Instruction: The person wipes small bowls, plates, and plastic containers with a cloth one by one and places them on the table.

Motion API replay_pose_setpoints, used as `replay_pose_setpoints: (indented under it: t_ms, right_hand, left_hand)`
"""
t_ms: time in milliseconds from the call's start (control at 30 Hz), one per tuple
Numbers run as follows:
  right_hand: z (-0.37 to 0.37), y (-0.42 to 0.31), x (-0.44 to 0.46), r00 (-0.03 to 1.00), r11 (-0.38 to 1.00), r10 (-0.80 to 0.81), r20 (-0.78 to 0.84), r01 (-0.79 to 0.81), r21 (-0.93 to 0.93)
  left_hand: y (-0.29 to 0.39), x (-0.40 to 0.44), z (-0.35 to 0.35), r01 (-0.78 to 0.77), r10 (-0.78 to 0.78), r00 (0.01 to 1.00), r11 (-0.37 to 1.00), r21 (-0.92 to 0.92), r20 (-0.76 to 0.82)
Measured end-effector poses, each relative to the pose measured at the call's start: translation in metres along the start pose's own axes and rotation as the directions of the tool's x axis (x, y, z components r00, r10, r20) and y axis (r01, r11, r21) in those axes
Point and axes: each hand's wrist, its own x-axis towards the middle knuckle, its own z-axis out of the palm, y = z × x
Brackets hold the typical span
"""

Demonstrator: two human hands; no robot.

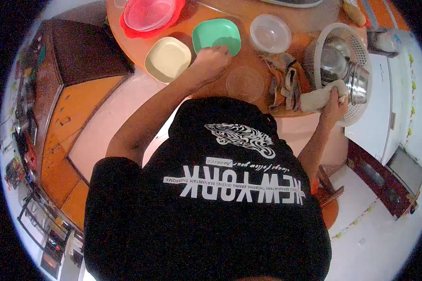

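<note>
My left hand [212,63] is at the near rim of a green square-cornered bowl [215,32], its fingers closed over the edge. Just left of that bowl sits a cream bowl [168,60] of similar shape. At the right, my right hand [334,107] is closed on a whitish cloth [316,99], beside a white perforated basket [324,42]. Steel bowls [358,84] rest in this basket, partly behind the cloth and hand. A crumpled patterned cloth [286,82] lies on the table between my hands.
Red and pink bowls [150,11] stand at the table's far left. A clear plastic bowl [270,33] is right of the green one, and a round transparent lid or dish [244,84] lies near the front edge of the orange table [199,96].
</note>
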Motion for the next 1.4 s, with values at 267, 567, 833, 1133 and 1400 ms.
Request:
replay_pose_setpoints:
  t_ms: [267, 567, 833, 1133, 1400]
  right_hand:
    - [0.007, -0.02, -0.011, 0.997, 0.961, 0.079, 0.021, -0.082, 0.264]
    - [0.008, -0.018, -0.012, 0.995, 0.965, 0.098, 0.005, -0.096, 0.244]
    - [0.003, -0.016, -0.009, 1.0, 0.986, 0.001, 0.014, -0.003, 0.169]
    - [0.001, -0.006, -0.006, 1.0, 0.994, 0.013, 0.017, -0.015, 0.112]
    - [0.005, -0.027, -0.014, 0.992, 0.992, -0.102, -0.071, 0.107, 0.069]
  left_hand:
    - [0.0, 0.004, -0.01, -0.005, 0.007, 1.0, 0.997, -0.079, 0.025]
    - [0.003, 0.005, -0.017, -0.015, 0.005, 0.995, 0.995, -0.098, -0.101]
    - [0.005, 0.003, -0.025, -0.013, -0.014, 0.989, 0.983, -0.181, -0.146]
    - [-0.001, 0.002, -0.036, 0.03, -0.177, 0.929, 0.911, -0.411, -0.325]
    - [0.007, -0.005, -0.1, 0.463, -0.606, 0.796, 0.62, -0.633, -0.011]
